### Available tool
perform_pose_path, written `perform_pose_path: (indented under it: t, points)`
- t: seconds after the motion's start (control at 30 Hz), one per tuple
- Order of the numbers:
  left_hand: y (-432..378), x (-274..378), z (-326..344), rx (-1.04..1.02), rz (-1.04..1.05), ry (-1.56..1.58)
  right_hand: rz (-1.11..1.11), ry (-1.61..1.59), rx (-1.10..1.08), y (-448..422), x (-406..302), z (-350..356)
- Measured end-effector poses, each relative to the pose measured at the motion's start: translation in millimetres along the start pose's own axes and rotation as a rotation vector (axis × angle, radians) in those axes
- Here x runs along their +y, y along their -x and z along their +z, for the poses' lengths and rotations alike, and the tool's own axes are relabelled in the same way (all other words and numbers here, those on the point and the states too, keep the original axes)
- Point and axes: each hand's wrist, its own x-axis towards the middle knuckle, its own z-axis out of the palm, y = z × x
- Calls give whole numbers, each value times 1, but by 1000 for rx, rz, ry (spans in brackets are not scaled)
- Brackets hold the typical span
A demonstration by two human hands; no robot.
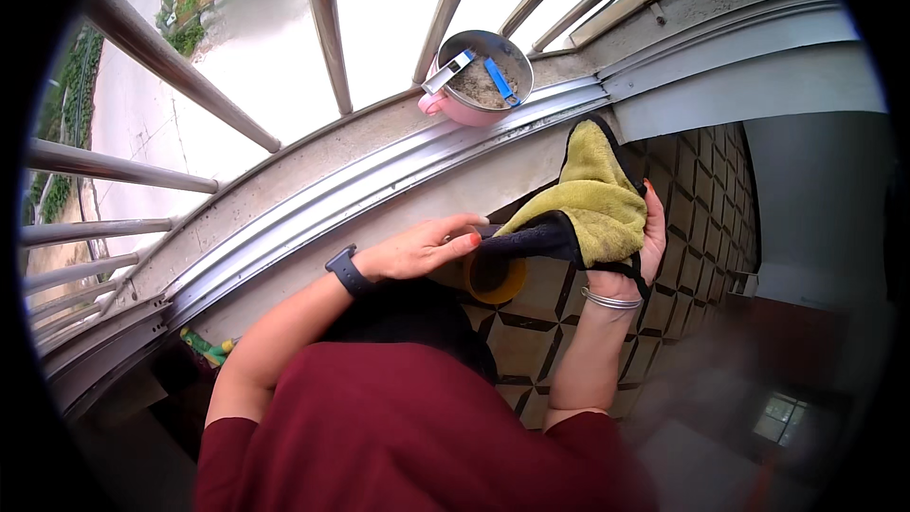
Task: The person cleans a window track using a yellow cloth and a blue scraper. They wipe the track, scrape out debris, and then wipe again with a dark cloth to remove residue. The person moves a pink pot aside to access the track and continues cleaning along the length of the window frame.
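A yellow-green plush cloth [604, 206] with a dark reverse side and black edging hangs bunched between my hands, above the floor beside the window sill. My right hand [652, 235] grips its right side, with part of the palm and fingers hidden behind the cloth. At the dark end on the left, my left hand [419, 247] holds the cloth between thumb and fingers. Below that end, a yellow round container [522, 284] is partly covered by the cloth.
On the ledge stands a pink metal cup [473, 114] holding grey grainy matter, a blue strip [501, 82] and a silver-and-blue piece [448, 72]. An aluminium window track [370, 163] runs along the sill, inside steel bars [327, 28]. A green-and-yellow object [202, 347] lies lower left.
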Motion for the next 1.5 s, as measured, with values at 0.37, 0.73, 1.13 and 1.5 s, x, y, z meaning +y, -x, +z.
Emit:
perform_pose_path:
  t: [0.37, 0.73, 1.13, 1.5]
  points:
    - [-84, -68, 53, -26, 26, 43, -959, 1900, 285, -209, -84, -130]
    - [-23, -51, -3, 255, -23, -177, -657, 2346, -352, -224, -18, -146]
    - [-98, 1, -56, 604, -346, 1021, -502, 2194, -385, -198, 31, -135]
    - [-124, 13, -40, 986, -406, 1004, -699, 2314, -220, -224, 7, -159]
